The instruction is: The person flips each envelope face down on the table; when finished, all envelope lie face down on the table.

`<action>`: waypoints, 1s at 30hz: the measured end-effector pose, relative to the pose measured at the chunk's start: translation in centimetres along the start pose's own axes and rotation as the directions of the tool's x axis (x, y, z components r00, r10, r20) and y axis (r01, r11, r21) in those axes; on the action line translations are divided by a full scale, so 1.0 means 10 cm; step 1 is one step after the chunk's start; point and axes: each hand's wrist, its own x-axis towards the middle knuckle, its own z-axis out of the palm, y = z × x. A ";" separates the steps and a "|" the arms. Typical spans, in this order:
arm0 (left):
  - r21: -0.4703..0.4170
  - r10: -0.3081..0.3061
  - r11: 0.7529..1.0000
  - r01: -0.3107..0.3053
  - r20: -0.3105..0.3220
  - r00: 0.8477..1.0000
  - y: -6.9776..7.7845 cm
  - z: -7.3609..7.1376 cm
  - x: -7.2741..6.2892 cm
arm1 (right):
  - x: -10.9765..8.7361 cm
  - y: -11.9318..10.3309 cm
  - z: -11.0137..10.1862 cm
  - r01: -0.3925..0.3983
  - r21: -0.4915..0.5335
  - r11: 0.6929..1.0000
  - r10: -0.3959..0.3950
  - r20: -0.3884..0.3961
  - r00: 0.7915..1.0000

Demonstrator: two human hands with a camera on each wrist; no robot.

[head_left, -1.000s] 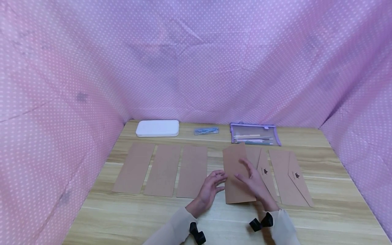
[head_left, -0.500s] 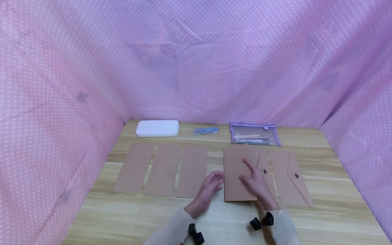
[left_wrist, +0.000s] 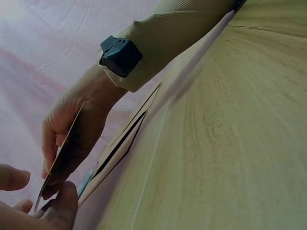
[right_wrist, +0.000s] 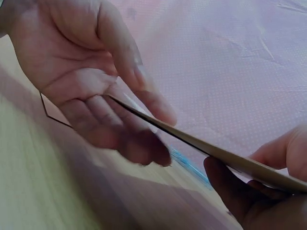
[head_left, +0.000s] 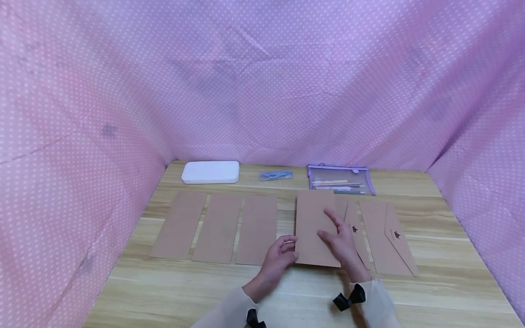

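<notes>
A plain brown kraft envelope (head_left: 315, 228) is raised off the table, its plain face toward the head camera. My right hand (head_left: 346, 243) holds it by its right side, thumb on the near face and the other fingers behind. The left hand (head_left: 276, 262) is at the envelope's lower left edge. In the right wrist view, that edge reaches into the loose left palm (right_wrist: 76, 72), with some fingers under it. Behind the raised envelope, partly covered, lies another envelope (head_left: 353, 218) with a pointed flap and a crown print.
Three plain envelopes (head_left: 217, 230) lie in a row on the left. A crown-printed envelope (head_left: 375, 237) lies far right. Along the back are a white case (head_left: 210, 172), a small clear blue packet (head_left: 275, 175) and a purple mesh pencil pouch (head_left: 340, 173). Pink dotted cloth (head_left: 262, 91) hangs around.
The envelope in my right hand has swung from a slant to nearly straight and shifted slightly left. My left hand drew back a little from its edge, then came to the lower left corner.
</notes>
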 end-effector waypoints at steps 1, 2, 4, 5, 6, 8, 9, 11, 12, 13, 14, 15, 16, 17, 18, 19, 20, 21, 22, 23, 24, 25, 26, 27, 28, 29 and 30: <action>0.001 0.002 1.000 -0.002 -0.008 1.000 -0.01 0.00 0.00 | 0.00 0.00 0.01 -0.008 0.008 1.000 0.008 0.005 1.000; 0.000 0.002 1.000 -0.002 -0.016 1.000 -0.01 0.01 0.01 | -0.01 -0.01 0.02 -0.011 0.013 1.000 0.011 0.007 1.000; -0.003 0.006 1.000 -0.006 -0.026 1.000 -0.01 0.02 0.01 | -0.02 -0.01 0.03 -0.016 0.019 1.000 0.016 0.013 1.000; -0.007 0.004 1.000 -0.005 -0.031 0.999 0.00 0.03 0.01 | -0.02 -0.01 0.04 -0.020 0.020 1.000 0.020 0.014 1.000; -0.006 0.009 1.000 -0.009 -0.035 0.999 0.00 0.03 0.01 | -0.02 -0.01 0.05 -0.025 0.018 1.000 0.025 0.014 1.000; 0.000 0.013 1.000 -0.013 -0.042 0.999 0.00 0.04 0.01 | -0.02 -0.02 0.05 -0.033 0.020 0.999 0.033 0.013 0.999; 0.004 0.017 1.000 -0.017 -0.045 0.999 0.01 0.04 0.01 | -0.02 -0.02 0.06 -0.036 0.021 0.999 0.036 0.013 0.999; 0.016 0.022 1.000 -0.021 -0.053 0.998 0.02 0.04 0.00 | -0.03 -0.03 0.06 -0.043 0.023 0.999 0.043 0.013 0.999; 0.021 0.024 1.000 -0.023 -0.057 0.998 0.02 0.04 0.00 | -0.03 -0.03 0.06 -0.040 0.025 0.999 0.039 0.016 0.999; 0.027 0.024 0.999 -0.022 -0.061 0.998 0.03 0.04 0.00 | -0.04 -0.03 0.06 -0.039 0.029 0.999 0.038 0.021 0.999; 0.031 0.025 0.999 -0.023 -0.063 0.998 0.04 0.03 0.00 | -0.05 -0.03 0.06 -0.039 0.032 0.999 0.038 0.026 0.999; 0.036 0.027 0.999 -0.025 -0.067 0.997 0.04 0.03 -0.01 | -0.06 -0.04 0.06 -0.035 0.032 0.999 0.034 0.030 0.999; 0.041 0.029 0.999 -0.026 -0.069 0.997 0.05 0.02 -0.01 | -0.06 -0.04 0.06 -0.033 0.034 0.999 0.032 0.038 0.999; 0.043 0.029 0.999 -0.026 -0.072 0.997 0.06 0.01 -0.01 | -0.07 -0.04 0.06 -0.027 0.033 0.999 0.026 0.046 0.999; 0.047 0.032 0.999 -0.029 -0.074 0.997 0.07 0.00 -0.01 | -0.08 -0.04 0.06 -0.020 0.032 0.999 0.018 0.055 0.998; 0.049 0.033 0.998 -0.030 -0.077 0.997 0.08 0.00 -0.01 | -0.09 -0.04 0.06 -0.013 0.024 1.000 0.012 0.061 0.998; 0.051 0.039 0.998 -0.036 -0.078 0.996 0.09 -0.01 -0.01 | -0.11 -0.04 0.05 -0.004 0.012 1.000 0.003 0.069 0.998; 0.048 0.044 0.998 -0.040 -0.080 0.996 0.10 -0.02 -0.01 | -0.12 -0.04 0.05 0.009 -0.009 1.000 -0.009 0.075 0.997; 0.043 0.045 0.998 -0.042 -0.082 0.996 0.11 -0.04 -0.01 | -0.14 -0.03 0.04 0.020 -0.031 0.999 -0.017 0.082 0.996; 0.043 0.047 0.998 -0.044 -0.087 0.995 0.11 -0.05 -0.01 | -0.16 -0.02 0.03 0.025 -0.050 0.998 -0.021 0.088 0.996; 0.043 0.051 0.998 -0.047 -0.090 0.995 0.12 -0.06 -0.01 | -0.19 -0.01 0.01 0.030 -0.067 0.997 -0.024 0.093 0.995; 0.041 0.054 0.998 -0.050 -0.092 0.994 0.12 -0.08 -0.01 | -0.21 0.01 0.00 0.030 -0.078 0.996 -0.022 0.101 0.995; 0.041 0.054 0.998 -0.050 -0.095 0.994 0.13 -0.09 -0.01 | -0.24 0.02 -0.01 0.028 -0.079 0.997 -0.019 0.113 0.993; 0.041 0.052 0.998 -0.049 -0.099 0.994 0.13 -0.10 -0.01 | -0.26 0.04 -0.01 0.024 -0.072 0.997 -0.015 0.124 0.992; 0.046 0.050 0.998 -0.046 -0.104 0.993 0.13 -0.12 -0.01 | -0.29 0.06 -0.02 0.017 -0.054 0.998 -0.010 0.141 0.990; 0.055 0.053 0.997 -0.047 -0.107 0.993 0.12 -0.13 -0.02 | -0.31 0.08 -0.03 0.013 -0.029 0.999 -0.008 0.157 0.988; 0.062 0.052 0.997 -0.046 -0.110 0.993 0.12 -0.14 -0.02 | -0.33 0.10 -0.03 0.013 -0.009 1.000 -0.011 0.169 0.985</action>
